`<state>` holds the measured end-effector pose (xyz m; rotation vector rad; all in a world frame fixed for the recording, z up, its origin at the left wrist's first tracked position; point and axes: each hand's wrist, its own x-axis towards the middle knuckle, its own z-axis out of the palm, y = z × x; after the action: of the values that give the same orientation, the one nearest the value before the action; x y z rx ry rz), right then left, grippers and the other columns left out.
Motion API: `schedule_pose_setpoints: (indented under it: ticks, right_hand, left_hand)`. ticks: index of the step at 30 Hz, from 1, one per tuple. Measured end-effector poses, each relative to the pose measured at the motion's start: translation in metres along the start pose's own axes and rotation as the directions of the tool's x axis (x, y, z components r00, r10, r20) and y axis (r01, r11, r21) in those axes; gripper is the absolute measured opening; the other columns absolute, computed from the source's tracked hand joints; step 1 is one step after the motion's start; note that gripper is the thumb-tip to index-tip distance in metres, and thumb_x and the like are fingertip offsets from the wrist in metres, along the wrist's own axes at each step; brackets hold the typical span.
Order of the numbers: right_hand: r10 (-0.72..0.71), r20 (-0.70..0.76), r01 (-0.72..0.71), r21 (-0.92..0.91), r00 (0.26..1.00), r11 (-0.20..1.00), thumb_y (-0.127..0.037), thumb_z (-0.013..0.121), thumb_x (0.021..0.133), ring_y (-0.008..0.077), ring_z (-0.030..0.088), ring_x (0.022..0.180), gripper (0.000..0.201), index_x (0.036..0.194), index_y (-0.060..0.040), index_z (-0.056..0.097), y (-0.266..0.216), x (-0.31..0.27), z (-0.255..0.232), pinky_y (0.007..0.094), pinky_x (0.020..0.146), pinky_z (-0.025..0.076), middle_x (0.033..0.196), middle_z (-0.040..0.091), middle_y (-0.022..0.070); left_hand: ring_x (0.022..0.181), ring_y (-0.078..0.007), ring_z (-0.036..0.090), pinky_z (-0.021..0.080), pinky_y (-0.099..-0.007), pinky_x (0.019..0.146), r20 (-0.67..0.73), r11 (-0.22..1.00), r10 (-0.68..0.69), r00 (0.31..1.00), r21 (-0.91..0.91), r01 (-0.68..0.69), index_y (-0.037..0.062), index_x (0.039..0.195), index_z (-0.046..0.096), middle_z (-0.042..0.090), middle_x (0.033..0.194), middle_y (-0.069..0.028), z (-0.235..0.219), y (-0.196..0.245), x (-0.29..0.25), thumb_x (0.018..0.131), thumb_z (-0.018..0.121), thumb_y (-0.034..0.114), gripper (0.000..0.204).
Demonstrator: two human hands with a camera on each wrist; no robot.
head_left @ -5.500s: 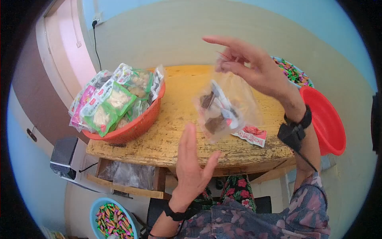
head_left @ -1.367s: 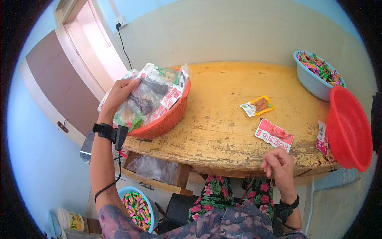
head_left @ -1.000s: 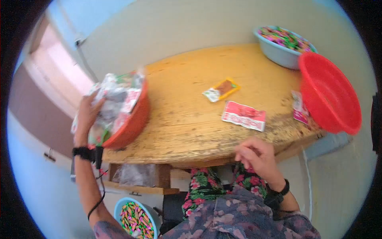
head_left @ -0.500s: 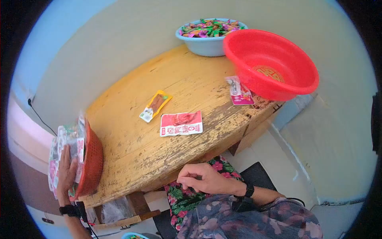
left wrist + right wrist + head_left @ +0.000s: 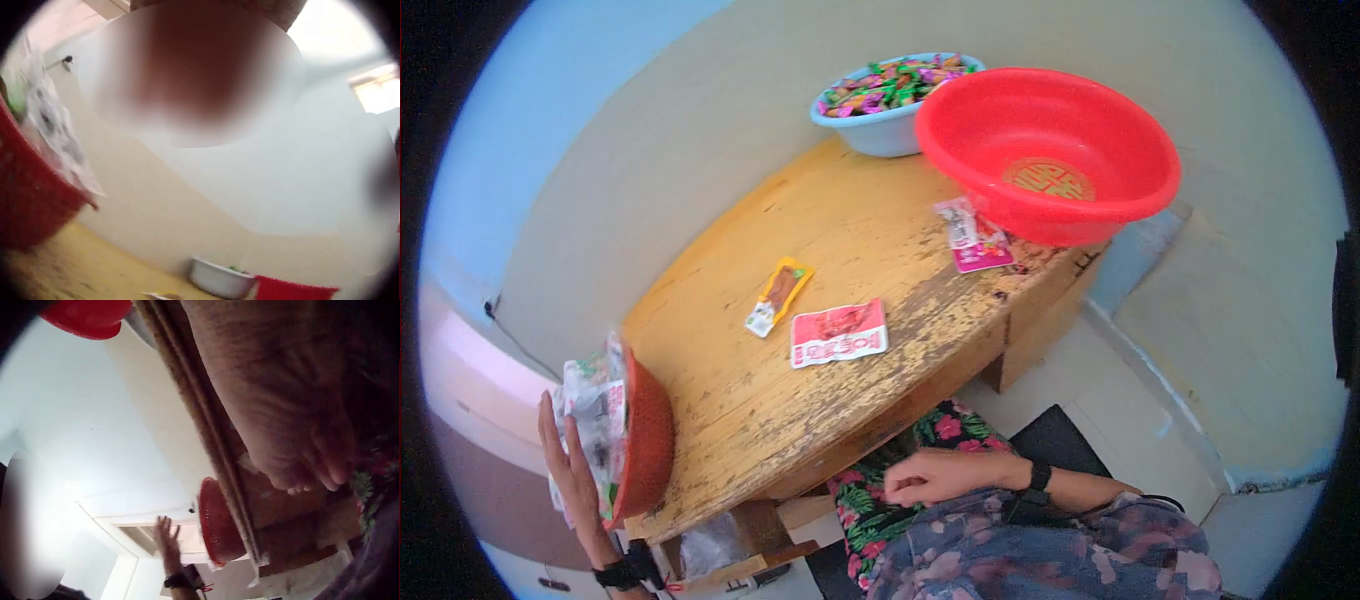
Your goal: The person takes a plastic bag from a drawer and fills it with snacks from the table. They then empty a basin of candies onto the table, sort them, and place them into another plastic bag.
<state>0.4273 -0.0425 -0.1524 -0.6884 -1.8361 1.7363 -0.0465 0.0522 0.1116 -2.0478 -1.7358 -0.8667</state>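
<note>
Viewed from your table's (image 5: 750, 230) middle, where two packets (image 5: 840, 333) lie, your basket (image 5: 650, 450) holding bags (image 5: 593, 400) stands at eight o'clock, a tub (image 5: 885, 135) of wrapped pieces (image 5: 890, 88) at twelve, and a basin (image 5: 1040, 120) at two, a third packet (image 5: 972, 236) beside it.

Left hand (image 5: 572, 478) raised, fingers straight; right hand (image 5: 945, 474) seemingly loosely curled.

Round light-blue plastic basin (image 5: 885, 135) filled with small multicoloured wrapped pieces (image 5: 890, 88) | black plug (image 5: 490, 304) with cord (image 5: 522, 347) seen at blue-and-beige wall (image 5: 700, 130)
</note>
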Motion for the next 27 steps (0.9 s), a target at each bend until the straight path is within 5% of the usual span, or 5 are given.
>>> schedule_pose_setpoints:
  ticks: [1, 5, 9, 18, 27]
  right_hand:
    - [0.029, 0.028, -0.029, 0.01, 0.999, 1.0, -0.025, 0.061, 0.105, 0.0108, 0.063, 0.067, 0.021, 0.105, -0.0046, 0.065, 0.016, 0.0, 0.003, 0.03, 0.06, 0.052, 0.081, 0.067, 0.0033]
    - [0.124, -0.002, -0.124, -0.112, 0.992, 0.986, -0.023, 0.058, 0.107, 0.0123, 0.066, 0.071, 0.019, 0.108, -0.0048, 0.064, 0.101, 0.008, 0.01, 0.0317, 0.063, 0.056, 0.086, 0.068, 0.0049]
    - [0.209, -0.074, -0.221, -0.284, 0.975, 0.933, -0.02, 0.057, 0.105, 0.0166, 0.07, 0.078, 0.016, 0.107, -0.0059, 0.064, 0.147, 0.012, 0.014, 0.0344, 0.066, 0.057, 0.089, 0.07, 0.0071]
    - [0.23, -0.221, -0.319, -0.653, 0.948, 0.687, -0.032, 0.058, 0.1, 0.0318, 0.071, 0.084, 0.018, 0.103, -0.0147, 0.064, 0.191, 0.019, 0.027, 0.0485, 0.07, 0.051, 0.088, 0.071, 0.0079]
    - [0.14, -0.254, -0.266, -0.578, 0.957, 0.771, -0.031, 0.061, 0.099, 0.0344, 0.072, 0.09, 0.019, 0.107, -0.0148, 0.067, 0.174, 0.009, 0.031, 0.0491, 0.075, 0.054, 0.093, 0.073, 0.0112]
  left_hand:
    - [0.148, -0.0279, 0.042, 0.029, -0.0402, 0.124, -0.043, 0.964, -0.105, 0.994, -0.25, 0.091, 0.0021, 0.156, 0.045, 0.046, 0.16, -0.0162, 0.0, 0.042, -0.007, 0.11, 0.052, 0.02, 0.05]
    - [0.133, -0.0277, 0.057, 0.041, -0.0413, 0.114, -0.002, 0.942, 0.062, 0.998, -0.331, -0.059, -0.0003, 0.137, 0.061, 0.062, 0.142, -0.0168, 0.011, 0.15, -0.059, 0.101, 0.058, 0.003, 0.037]
    - [0.119, -0.0379, 0.066, 0.053, -0.046, 0.101, 0.132, 0.816, 0.484, 0.865, -0.426, -0.391, 0.0008, 0.122, 0.069, 0.068, 0.126, -0.0194, 0.063, 0.21, -0.09, 0.085, 0.077, 0.003, 0.037]
    - [0.123, -0.0397, 0.063, 0.052, -0.045, 0.104, 0.23, 0.704, 0.582, 0.78, -0.622, -0.342, 0.0038, 0.13, 0.065, 0.064, 0.135, -0.0194, 0.138, 0.247, -0.079, 0.095, 0.069, 0.009, 0.036]
    - [0.131, -0.0406, 0.057, 0.048, -0.0458, 0.109, 0.394, 0.782, 0.586, 0.708, -0.505, -0.366, 0.0049, 0.14, 0.059, 0.062, 0.138, -0.0215, 0.171, 0.248, -0.003, 0.097, 0.066, 0.018, 0.045]
